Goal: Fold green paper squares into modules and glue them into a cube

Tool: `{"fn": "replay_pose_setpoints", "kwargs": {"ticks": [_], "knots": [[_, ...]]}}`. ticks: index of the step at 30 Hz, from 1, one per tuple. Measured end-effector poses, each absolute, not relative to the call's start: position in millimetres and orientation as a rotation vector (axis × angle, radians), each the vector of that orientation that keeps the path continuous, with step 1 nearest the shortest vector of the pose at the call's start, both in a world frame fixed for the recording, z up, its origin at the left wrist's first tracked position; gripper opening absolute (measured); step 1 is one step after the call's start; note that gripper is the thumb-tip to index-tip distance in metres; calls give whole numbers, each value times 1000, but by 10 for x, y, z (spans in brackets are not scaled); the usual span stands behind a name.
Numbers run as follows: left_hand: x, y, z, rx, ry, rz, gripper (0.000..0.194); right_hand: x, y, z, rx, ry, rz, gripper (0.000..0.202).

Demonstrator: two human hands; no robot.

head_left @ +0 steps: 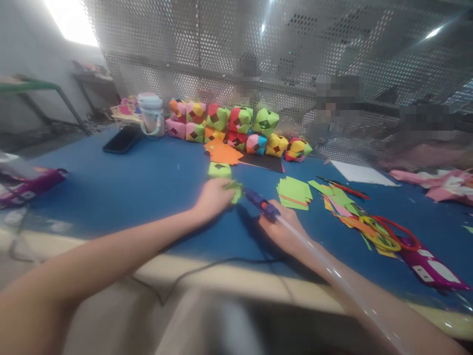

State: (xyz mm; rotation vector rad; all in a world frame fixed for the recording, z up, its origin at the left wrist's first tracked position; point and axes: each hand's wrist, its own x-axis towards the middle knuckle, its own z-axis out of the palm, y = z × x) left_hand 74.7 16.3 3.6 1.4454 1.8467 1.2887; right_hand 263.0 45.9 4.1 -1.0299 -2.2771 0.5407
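Your left hand (214, 197) is pinched narrow on a green paper piece (237, 192), low over the blue table (148, 185) in front of you; exact finger placement is too blurred to tell. Your right hand (283, 226) is wrapped around a glue gun (261, 203), nozzle toward the piece; can't tell if they touch. A clear glue stick (321, 260) runs from its back end over your forearm. A green paper block (219, 170) is just beyond your left fingers, green paper squares (293, 192) to the right. Paper piece: likely very light, thin, springy at folds, easy to crush, not slippery; best taken lightly by folded edges, fingertips away from the nozzle, probably hot. Gun: likely stiff and heavier, held by the handle; the long stick may drag it.
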Motion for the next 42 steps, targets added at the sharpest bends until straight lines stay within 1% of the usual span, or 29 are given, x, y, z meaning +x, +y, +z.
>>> {"fn": "replay_pose_setpoints", "kwargs": {"ticks": [13, 42], "knots": [[760, 151, 40, 1470, 1881, 1291, 12, 2643, 444, 54, -1000, -2241, 586, 13], [764, 156, 19, 1433, 1837, 1240, 13, 2676, 463, 19, -989, -2255, 595, 11]]}}
